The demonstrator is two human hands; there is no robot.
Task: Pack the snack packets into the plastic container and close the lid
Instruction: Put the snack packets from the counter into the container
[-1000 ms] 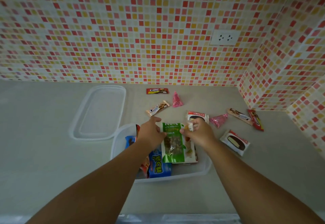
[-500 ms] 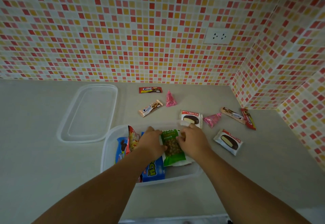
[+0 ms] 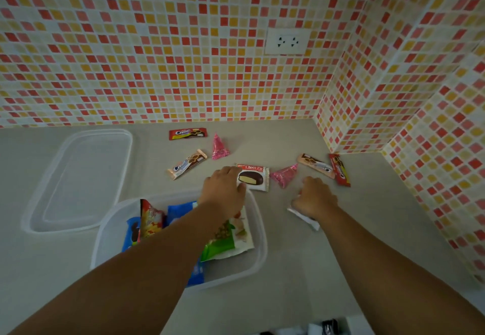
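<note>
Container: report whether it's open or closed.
Open. The container has no lid on it; the lid lies flat on the counter to its left, and packets show inside.

Left hand (image 3: 223, 190) lands on the Choco Pie packet (image 3: 254, 177) beyond the container (image 3: 258, 232); right hand (image 3: 313, 198) covers a white packet (image 3: 305, 219) on the bench (image 3: 301, 269).

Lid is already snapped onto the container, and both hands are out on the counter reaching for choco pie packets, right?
Not quite: the head view shows the lid lying on the counter left of the open container. The left hand and right hand are indeed at choco pie packets.
</note>
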